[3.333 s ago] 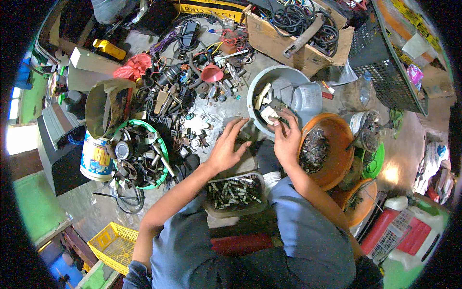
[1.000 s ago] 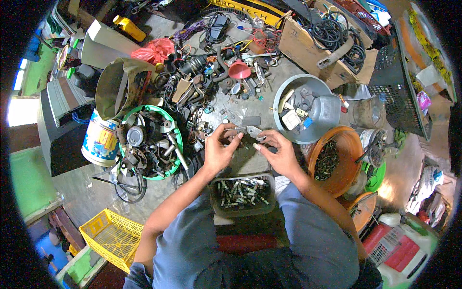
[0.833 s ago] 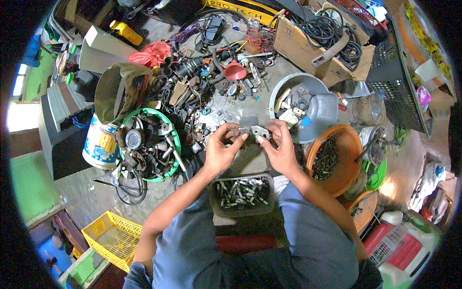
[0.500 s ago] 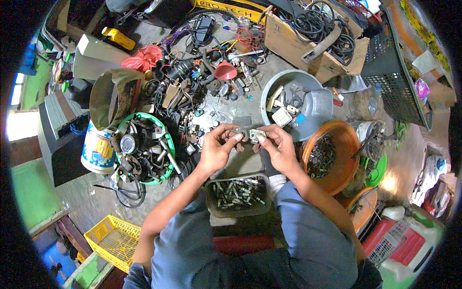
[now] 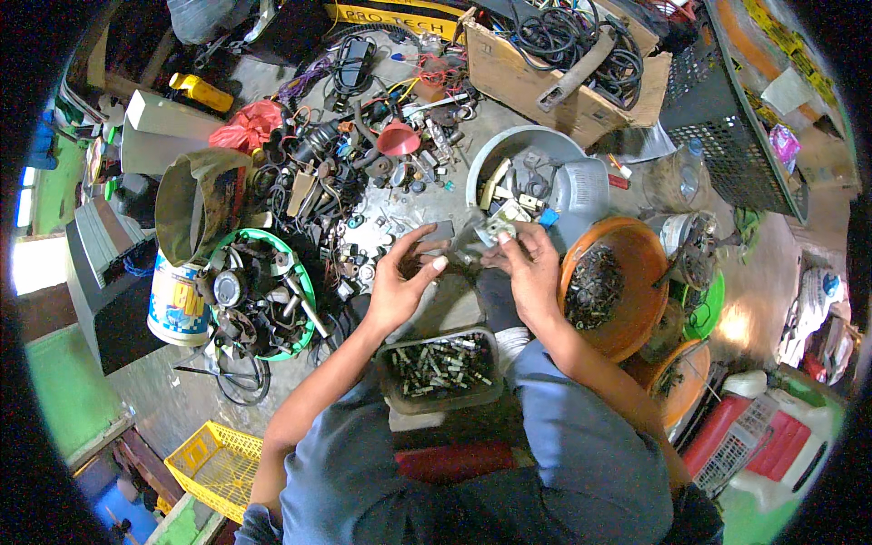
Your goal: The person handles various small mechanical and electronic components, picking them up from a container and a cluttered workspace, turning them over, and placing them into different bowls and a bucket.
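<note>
Across a grey concrete floor strewn with a heap of mixed dark parts, a seated person works bare-handed before us onlookers. The right hand pinches a small, pale-grey metal piece, blurred, at the near edge of a round grey plastic basin. The left hand is loosely curled, thumb and fingers parted, gripping nothing visible. Nearer the person sits a rectangular translucent plastic tub of small cylindrical pieces; at right, an orange round basin.
</note>
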A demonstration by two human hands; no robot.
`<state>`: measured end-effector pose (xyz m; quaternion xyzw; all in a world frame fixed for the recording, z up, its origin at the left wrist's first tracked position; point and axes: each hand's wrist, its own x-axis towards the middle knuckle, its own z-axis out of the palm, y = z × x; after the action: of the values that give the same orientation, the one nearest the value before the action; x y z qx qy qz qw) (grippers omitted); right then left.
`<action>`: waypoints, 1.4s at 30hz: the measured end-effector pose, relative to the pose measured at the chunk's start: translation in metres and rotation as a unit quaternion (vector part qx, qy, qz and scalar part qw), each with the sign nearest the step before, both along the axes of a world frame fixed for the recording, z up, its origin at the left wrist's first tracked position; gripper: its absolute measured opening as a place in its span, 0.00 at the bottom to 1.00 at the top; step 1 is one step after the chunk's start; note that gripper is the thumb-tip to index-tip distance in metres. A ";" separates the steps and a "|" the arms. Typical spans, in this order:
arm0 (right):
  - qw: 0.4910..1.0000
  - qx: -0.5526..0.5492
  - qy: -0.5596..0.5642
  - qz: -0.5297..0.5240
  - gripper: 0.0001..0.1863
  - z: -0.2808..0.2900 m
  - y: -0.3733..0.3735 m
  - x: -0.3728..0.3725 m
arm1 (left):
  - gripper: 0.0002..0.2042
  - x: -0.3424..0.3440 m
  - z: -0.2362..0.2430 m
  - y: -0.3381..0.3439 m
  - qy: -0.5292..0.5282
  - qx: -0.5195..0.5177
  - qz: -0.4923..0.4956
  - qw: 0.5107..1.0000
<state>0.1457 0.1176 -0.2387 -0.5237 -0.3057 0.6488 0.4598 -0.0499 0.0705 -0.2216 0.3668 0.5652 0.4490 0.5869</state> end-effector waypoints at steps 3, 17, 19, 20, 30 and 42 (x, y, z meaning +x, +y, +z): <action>0.998 -0.004 -0.027 -0.055 0.16 0.000 0.003 0.008 | 0.20 -0.005 -0.010 0.001 0.037 0.005 -0.001 0.999; 0.993 0.068 -0.078 0.059 0.09 -0.008 -0.005 -0.005 | 0.16 -0.041 -0.031 -0.005 0.053 0.004 0.155 0.986; 0.987 0.078 -0.089 0.109 0.08 -0.008 -0.008 -0.009 | 0.16 -0.052 -0.051 -0.012 0.059 -0.019 0.181 0.981; 0.987 0.057 -0.084 0.125 0.09 -0.005 -0.011 -0.012 | 0.14 -0.056 -0.058 -0.015 0.081 -0.010 0.197 0.977; 0.913 0.082 -0.231 0.328 0.12 -0.067 -0.032 -0.029 | 0.17 -0.073 -0.079 -0.056 0.317 0.030 0.101 0.942; 0.810 0.220 -0.312 0.445 0.27 -0.069 0.001 -0.108 | 0.17 -0.085 -0.095 -0.078 0.313 -0.022 0.124 0.941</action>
<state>0.0372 0.1185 -0.3080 -0.3898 -0.7666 0.4995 0.1039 -0.1351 -0.0073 -0.3163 0.4026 0.7712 0.3684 0.3276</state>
